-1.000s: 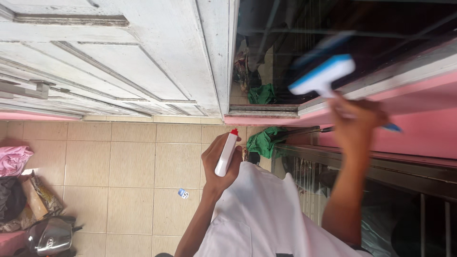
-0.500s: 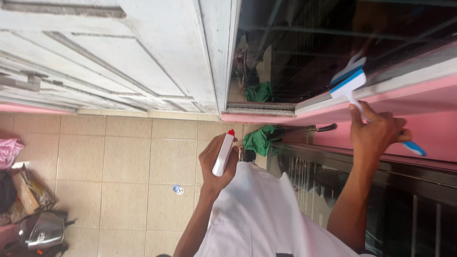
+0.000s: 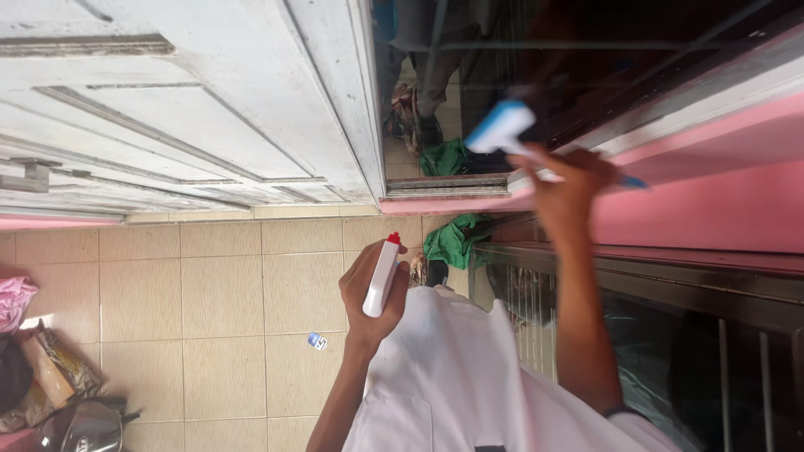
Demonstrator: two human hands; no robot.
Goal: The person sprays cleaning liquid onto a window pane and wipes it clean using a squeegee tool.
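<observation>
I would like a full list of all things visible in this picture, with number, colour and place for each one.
spray bottle: 1, white with red cap, in left hand
squeegee: 1, white and blue, blurred, against dark window glass
window glass: 1, dark, upper right
door: 1, white, worn, upper left
green cloth: 1, on floor below window
wall: pink, right
floor tiles: beige, lower left
helmet: 1, dark, bottom left corner
left hand: holds spray bottle
right hand: grips squeegee handle
</observation>
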